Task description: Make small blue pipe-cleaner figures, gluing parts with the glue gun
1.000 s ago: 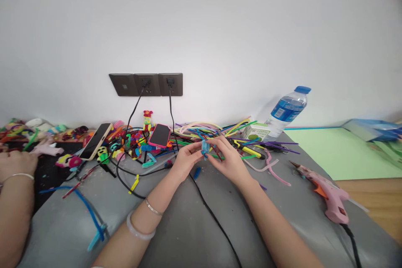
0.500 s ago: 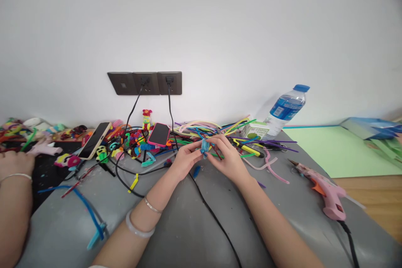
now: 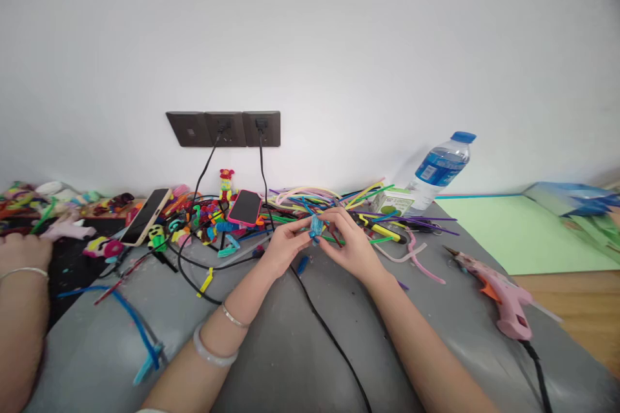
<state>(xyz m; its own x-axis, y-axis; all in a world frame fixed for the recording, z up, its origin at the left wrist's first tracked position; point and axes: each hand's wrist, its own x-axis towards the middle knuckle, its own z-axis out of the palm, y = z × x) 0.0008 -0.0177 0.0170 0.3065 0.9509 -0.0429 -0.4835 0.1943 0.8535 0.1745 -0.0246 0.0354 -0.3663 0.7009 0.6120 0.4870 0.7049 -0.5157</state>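
Between both hands, above the grey table, is a small light-blue fuzzy pipe-cleaner piece (image 3: pixel 316 227) with a darker blue bit at its lower end. My left hand (image 3: pixel 287 246) pinches it from the left with thumb and fingertips. From the right, my right hand (image 3: pixel 352 242) closes its thumb and fingers on the same piece. The fingers hide part of its shape. Below the hands a short dark-blue pipe-cleaner scrap (image 3: pixel 303 264) lies on the table. Loose pipe cleaners (image 3: pixel 310 197) in many colours are heaped just behind.
A pink glue gun (image 3: pixel 504 300) lies at right, its cord trailing forward. Behind stand a tilted water bottle (image 3: pixel 438 171) and a small box (image 3: pixel 393 201). Two phones, a red-framed one (image 3: pixel 245 208) and another (image 3: pixel 146 216), lie left. A black cable (image 3: pixel 320 319) crosses the table. Another person's hand (image 3: pixel 24 255) rests far left.
The light-blue piece has turned or shifted slightly between my fingertips. Both hands keep nearly the same place and grip.
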